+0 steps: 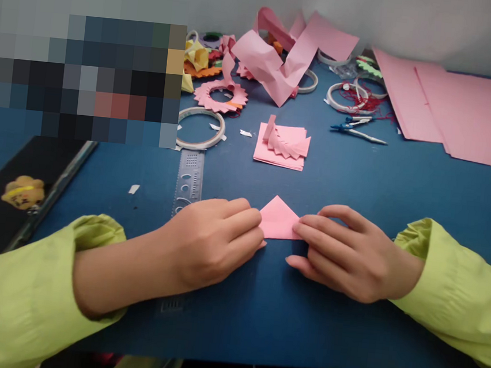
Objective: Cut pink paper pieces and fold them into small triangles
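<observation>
A small folded pink paper (277,219) with a pointed top lies on the blue table (358,183), near the front. My left hand (212,238) has its fingers pressed together on the paper's left edge. On the right edge, my right hand (347,251) presses down with its fingertips, the thumb tucked below. Both arms wear yellow-green sleeves. The paper's lower part is hidden by my fingers.
Behind the hands lie a stack of pink squares with folded pieces (281,147), a clear ruler (189,181), a tape ring (201,127), a pink paper rosette (221,95), a compass tool (357,130), large pink sheets (461,112) and crumpled pink paper (279,54). A black case (23,191) sits left.
</observation>
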### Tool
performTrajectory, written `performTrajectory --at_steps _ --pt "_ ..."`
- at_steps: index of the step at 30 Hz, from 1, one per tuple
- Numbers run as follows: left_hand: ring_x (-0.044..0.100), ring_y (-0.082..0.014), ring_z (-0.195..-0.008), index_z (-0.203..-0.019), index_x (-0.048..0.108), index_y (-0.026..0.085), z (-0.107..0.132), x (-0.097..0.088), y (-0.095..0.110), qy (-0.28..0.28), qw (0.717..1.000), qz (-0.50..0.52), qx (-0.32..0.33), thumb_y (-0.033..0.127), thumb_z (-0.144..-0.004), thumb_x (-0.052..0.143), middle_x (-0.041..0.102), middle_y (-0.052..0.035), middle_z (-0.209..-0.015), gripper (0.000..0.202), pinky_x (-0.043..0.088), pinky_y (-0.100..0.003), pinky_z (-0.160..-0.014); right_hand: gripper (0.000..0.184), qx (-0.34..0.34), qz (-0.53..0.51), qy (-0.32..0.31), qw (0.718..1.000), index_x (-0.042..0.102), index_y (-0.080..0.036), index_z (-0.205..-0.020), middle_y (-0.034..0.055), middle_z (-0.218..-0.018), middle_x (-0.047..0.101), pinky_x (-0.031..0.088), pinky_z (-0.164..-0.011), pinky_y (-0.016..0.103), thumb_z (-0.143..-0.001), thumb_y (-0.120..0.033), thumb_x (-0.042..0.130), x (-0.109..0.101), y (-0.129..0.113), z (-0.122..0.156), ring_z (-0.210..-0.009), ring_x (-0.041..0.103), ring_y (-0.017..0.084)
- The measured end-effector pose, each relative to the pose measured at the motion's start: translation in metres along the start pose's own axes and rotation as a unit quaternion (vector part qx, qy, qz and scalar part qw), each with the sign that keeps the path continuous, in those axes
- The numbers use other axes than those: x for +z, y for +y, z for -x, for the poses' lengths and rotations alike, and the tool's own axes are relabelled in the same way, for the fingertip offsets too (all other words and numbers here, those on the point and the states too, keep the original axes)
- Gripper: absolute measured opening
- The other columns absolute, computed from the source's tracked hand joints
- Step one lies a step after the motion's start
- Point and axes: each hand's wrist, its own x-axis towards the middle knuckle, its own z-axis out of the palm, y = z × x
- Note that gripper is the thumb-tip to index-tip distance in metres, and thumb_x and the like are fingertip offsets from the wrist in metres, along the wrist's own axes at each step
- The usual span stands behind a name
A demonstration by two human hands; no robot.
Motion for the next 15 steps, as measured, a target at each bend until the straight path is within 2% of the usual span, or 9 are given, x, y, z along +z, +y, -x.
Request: performTrajectory --at_steps 2,4,7,11,15 --pt "0.056 -0.0165 -0.07 -0.086 0.062 0.011 -0.0003 0.0014 -0.0016 -0.007 1.0 -0.009 0.0 0.012 -0.09 0.05 0.063 -0.0076 -0.079 0.013 0.052 -0.03 -0.062 0.021 0.02 -0.009 -0.013 1.0 0.057 -0.016 -0.069 0.0051 -0.081 0.069 0.05 -0.077 0.034 -0.088 -0.025 0.059 0.001 0.0026 -0.0002 -0.082 0.064 0.016" --pt "0.056 -0.0164 -0.071 -0.092 0.061 0.01 0.0003 0.0024 -0.0031 -0.001 1.0 -0.015 0.006 0.011 -0.09 0.049 0.064 -0.0081 -0.081 0.012 0.051 -0.03 -0.062 0.013 0.038 -0.015 -0.024 0.999 0.061 -0.015 -0.083 0.0043 -0.083 0.068 0.049 -0.077 0.034 -0.089 -0.026 0.057 0.0012 0.005 -0.001 -0.082 0.063 0.016" --pt "0.057 -0.0162 -0.073 -0.092 0.06 0.01 0.0023 0.0026 -0.0045 0.016 0.999 -0.033 0.028 0.011 -0.09 0.051 0.065 -0.0074 -0.081 0.01 0.052 -0.03 -0.065 0.018 0.056 -0.028 -0.049 0.997 0.061 -0.013 -0.099 0.0055 -0.087 0.067 0.047 -0.076 0.035 -0.091 -0.028 0.054 0.0016 0.0067 -0.0018 -0.082 0.062 0.016" --pt "0.058 -0.0162 -0.074 -0.091 0.06 0.01 0.0033 0.0019 -0.0052 0.027 0.998 -0.035 0.033 0.009 -0.089 0.05 0.065 -0.007 -0.08 0.01 0.051 -0.029 -0.064 0.01 0.072 -0.036 -0.049 0.996 0.06 -0.014 -0.09 0.0044 -0.082 0.066 0.045 -0.075 0.034 -0.091 -0.019 0.051 0.0033 0.0062 -0.0009 -0.08 0.06 0.016" --pt "0.055 -0.0163 -0.072 -0.083 0.062 0.01 0.0016 0.0027 -0.0071 0.02 1.0 0.014 -0.019 0.011 -0.089 0.051 0.063 -0.0075 -0.077 0.012 0.049 -0.028 -0.061 0.011 0.125 -0.098 -0.048 0.986 0.058 -0.015 -0.086 0.0068 -0.085 0.064 0.043 -0.073 0.034 -0.091 -0.017 0.049 0.0053 0.0084 -0.0005 -0.081 0.056 0.017"
